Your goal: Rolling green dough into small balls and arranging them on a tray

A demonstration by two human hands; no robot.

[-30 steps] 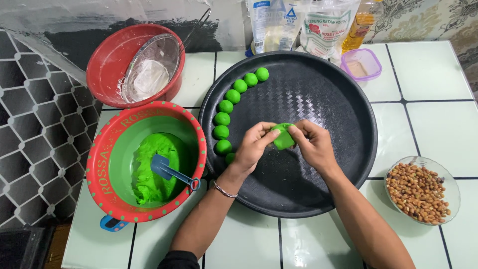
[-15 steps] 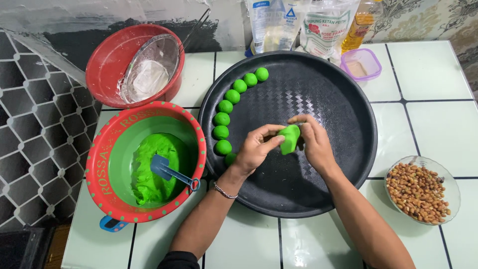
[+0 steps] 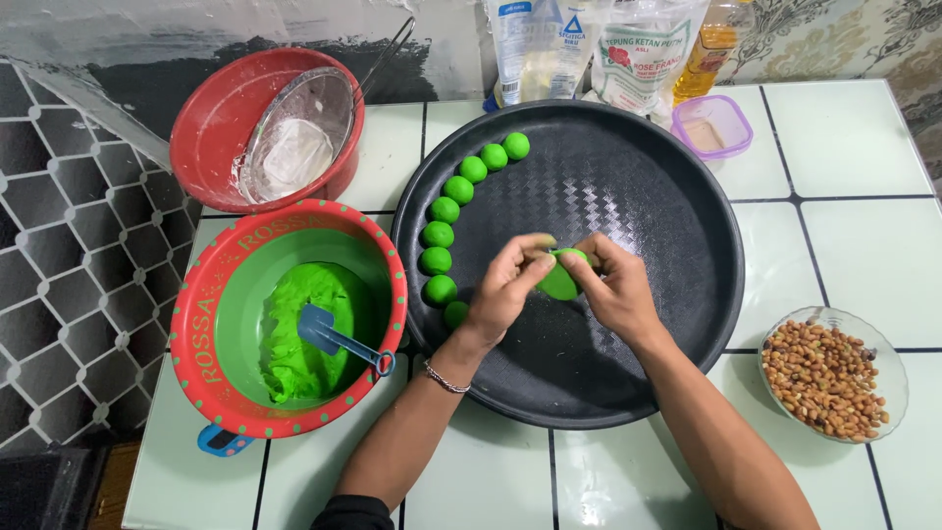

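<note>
Both hands, left hand (image 3: 508,283) and right hand (image 3: 613,290), meet over the black tray (image 3: 648,177), fingertips pinching a green dough piece (image 3: 561,278)

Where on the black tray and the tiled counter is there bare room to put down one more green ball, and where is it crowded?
Free: the black tray to the right of the arc of green balls and past both hands, and the counter tiles between the tray and the bowl of peanuts. Crowded: the tray's left rim, the green dough bowl, and the back edge with bags.
</note>
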